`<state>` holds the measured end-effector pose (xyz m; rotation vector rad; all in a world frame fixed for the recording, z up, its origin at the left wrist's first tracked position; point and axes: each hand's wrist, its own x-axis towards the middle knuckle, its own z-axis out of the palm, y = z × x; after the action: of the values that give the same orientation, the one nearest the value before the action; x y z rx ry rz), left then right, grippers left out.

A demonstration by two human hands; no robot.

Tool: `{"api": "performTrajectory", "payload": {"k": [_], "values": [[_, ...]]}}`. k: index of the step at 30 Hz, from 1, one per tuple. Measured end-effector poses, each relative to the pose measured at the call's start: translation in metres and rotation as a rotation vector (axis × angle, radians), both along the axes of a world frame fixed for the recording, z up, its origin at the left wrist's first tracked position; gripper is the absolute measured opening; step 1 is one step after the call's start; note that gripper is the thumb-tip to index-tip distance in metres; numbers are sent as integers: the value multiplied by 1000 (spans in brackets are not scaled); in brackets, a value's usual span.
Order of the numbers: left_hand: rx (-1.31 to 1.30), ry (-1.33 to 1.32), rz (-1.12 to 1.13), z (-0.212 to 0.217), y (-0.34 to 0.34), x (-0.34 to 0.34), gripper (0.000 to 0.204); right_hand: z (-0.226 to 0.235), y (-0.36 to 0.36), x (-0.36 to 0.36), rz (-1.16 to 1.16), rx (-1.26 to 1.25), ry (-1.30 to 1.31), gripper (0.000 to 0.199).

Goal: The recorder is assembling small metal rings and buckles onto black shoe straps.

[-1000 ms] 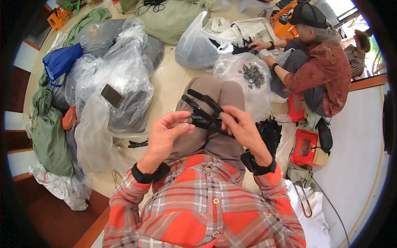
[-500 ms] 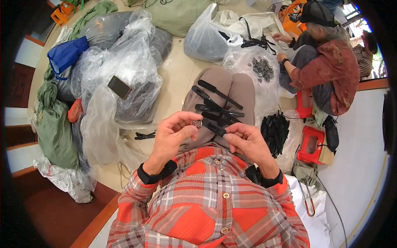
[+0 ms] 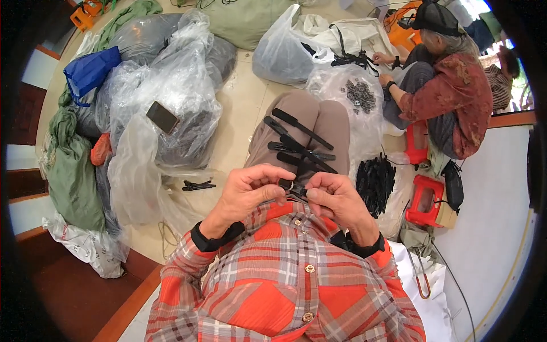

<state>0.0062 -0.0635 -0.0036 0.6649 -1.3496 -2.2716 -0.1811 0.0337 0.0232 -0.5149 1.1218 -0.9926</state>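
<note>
My left hand is closed, pinching a small dark buckle with a shiny ring-like edge between thumb and fingers. Against it, my right hand grips a short black strap by its end. Both sets of fingertips almost meet just above my shirt, and the fingers partly hide where strap and buckle touch; whether the strap passes through cannot be made out. Several more black straps lie crossed over my thighs, beyond my hands.
Right of my legs are a heap of black straps and loose buckles on clear plastic. A co-worker sits at the right near red stools. Large plastic-wrapped bundles, with a phone on top, fill the left.
My left hand has moved right with the buckle, and my right hand has drawn slightly inward and down with the strap. Buckle and strap, apart before, are now together.
</note>
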Motion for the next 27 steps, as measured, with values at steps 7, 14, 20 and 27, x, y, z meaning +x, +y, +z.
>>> {"api": "performTrajectory", "payload": {"k": [7,14,20,27], "values": [[-62,-31,-33,-3,12,2,24,10,-3,9,158,33,95,16],[7,18,-73,-6,17,12,24,13,12,7,303,88,42,18],[-34,48,-94,-4,31,16,22,8,25,16,259,14,141,16],[104,-169,-174,3,38,27,23,1,38,24,344,21,162,19]]}}
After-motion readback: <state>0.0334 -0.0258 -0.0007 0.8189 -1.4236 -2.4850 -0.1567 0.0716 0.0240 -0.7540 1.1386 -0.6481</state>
